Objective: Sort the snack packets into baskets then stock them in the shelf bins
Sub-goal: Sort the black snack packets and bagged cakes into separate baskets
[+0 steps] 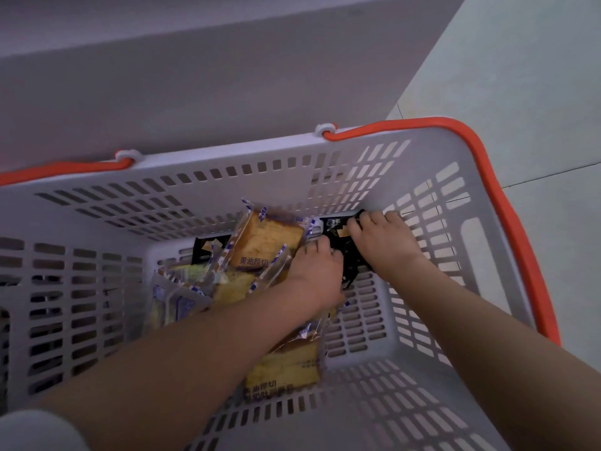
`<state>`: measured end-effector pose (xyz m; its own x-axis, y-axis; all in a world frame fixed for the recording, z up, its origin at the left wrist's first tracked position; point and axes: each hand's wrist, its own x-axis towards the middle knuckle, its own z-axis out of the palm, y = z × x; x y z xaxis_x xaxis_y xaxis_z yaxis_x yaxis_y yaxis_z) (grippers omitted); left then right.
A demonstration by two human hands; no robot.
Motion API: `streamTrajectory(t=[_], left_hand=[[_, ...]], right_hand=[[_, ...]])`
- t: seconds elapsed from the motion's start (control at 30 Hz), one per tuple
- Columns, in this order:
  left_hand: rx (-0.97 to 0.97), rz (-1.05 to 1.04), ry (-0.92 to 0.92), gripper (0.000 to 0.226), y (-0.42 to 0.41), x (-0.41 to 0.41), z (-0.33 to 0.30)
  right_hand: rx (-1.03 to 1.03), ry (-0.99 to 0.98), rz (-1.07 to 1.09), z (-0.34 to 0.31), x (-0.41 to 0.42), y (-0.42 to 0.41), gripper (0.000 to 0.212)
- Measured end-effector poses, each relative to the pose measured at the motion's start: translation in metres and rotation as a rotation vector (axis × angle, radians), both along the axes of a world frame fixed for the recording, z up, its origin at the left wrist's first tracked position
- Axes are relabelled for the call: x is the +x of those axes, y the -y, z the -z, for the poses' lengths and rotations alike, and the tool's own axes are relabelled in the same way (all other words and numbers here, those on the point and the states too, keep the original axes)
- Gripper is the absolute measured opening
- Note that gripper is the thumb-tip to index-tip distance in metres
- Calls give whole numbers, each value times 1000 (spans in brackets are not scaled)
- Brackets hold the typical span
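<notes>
- A grey slotted basket (227, 177) with orange handles (507, 203) fills most of the frame; both bare arms reach down into it from the lower edge.
- The left hand (317, 271), at the centre of the frame, lies with its fingers curled down onto the black packets (349, 252) at the basket's far right corner; its fingertips are hidden among them, so I cannot tell whether it grasps one.
- The right hand (382, 239), just right of centre, has its fingers curled over the upper edge of the same black packets, grasping them against the basket's far wall.
- Clear packets of yellow cake slices (265, 240) with blue-and-white edges lie heaped left of centre, touching the left hand and wrist.
- One more cake packet (286, 366) lies lower down, partly under the left forearm.
- Another black packet (203, 249) peeks out behind the cake heap.
- A plain grey panel (227, 70) stands beyond the basket in the upper left; pale floor tiles (536, 76) show in the upper right.
</notes>
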<state>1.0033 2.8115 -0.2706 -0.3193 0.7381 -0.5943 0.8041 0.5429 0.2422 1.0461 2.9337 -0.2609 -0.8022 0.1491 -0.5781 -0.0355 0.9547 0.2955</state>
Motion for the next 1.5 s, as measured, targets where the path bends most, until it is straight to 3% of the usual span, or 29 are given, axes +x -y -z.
streamTrajectory(t=[0.17, 0.3, 0.53, 0.73, 0.9, 1.0, 1.07, 1.2, 1.33, 1.5], left_hand=[[13, -301, 123, 71, -2, -1, 3], [-5, -289, 51, 88, 6, -4, 0], [142, -185, 93, 60, 38, -19, -20], [347, -335, 163, 55, 84, -36, -45], [404, -544, 275, 74, 135, -38, -71], [497, -687, 353, 63, 171, -35, -94], [560, -770, 372, 57, 199, -32, -113], [719, -940, 297, 51, 258, -35, -151], [863, -1169, 226, 43, 316, -45, -174], [870, -1480, 229, 42, 401, -48, -169]], right_hand=[[-1, -24, -33, -2, -4, 1, 49], [-14, 36, 2, 0, -12, 0, 58], [32, 104, 57, 3, -16, 10, 69], [-42, 31, 93, -9, 6, 30, 45], [-417, -123, 587, -47, 26, 49, 51], [-850, -205, 853, -84, 24, 72, 61], [-1066, -234, 910, -111, 16, 95, 62], [-1270, -250, 838, -156, -17, 156, 56], [-1239, -339, 672, -185, -56, 231, 52], [-1182, -323, 416, -199, -88, 335, 46]])
